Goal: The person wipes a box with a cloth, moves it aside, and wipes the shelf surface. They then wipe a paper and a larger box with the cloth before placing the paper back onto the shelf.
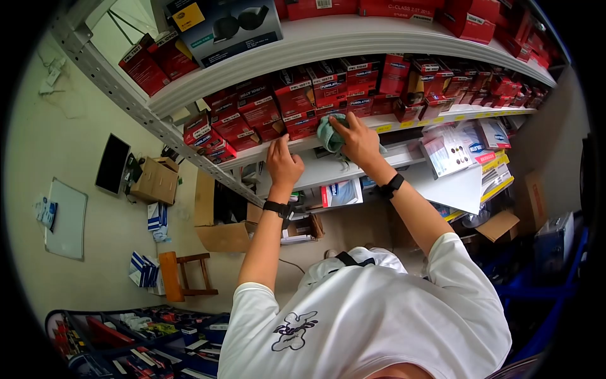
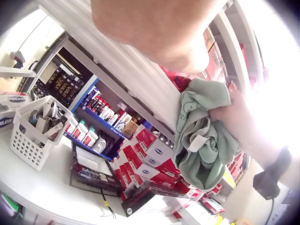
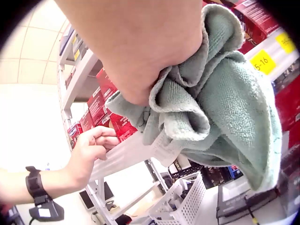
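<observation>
My right hand (image 1: 363,143) grips a crumpled green cloth (image 1: 329,135) at the front edge of a white shelf (image 1: 404,126), in front of red Purolator boxes (image 1: 328,82). In the right wrist view folds of the cloth (image 3: 239,103) hang below the palm, and the gripping fingers are mostly hidden. To the left, my left hand (image 1: 284,165) is at the same shelf edge, its bent fingertips right by a red box (image 1: 271,131). The right wrist view shows those fingers (image 3: 104,140) loosely curled, with no item held in them.
Another shelf above carries a dark headset-pictured box (image 1: 227,28) and more red boxes. Below are a white basket (image 2: 40,136) of small items, a black case (image 2: 93,168) and flat packages (image 1: 448,151). A metal upright (image 1: 113,82) stands left; an open carton (image 1: 224,234) is lower down.
</observation>
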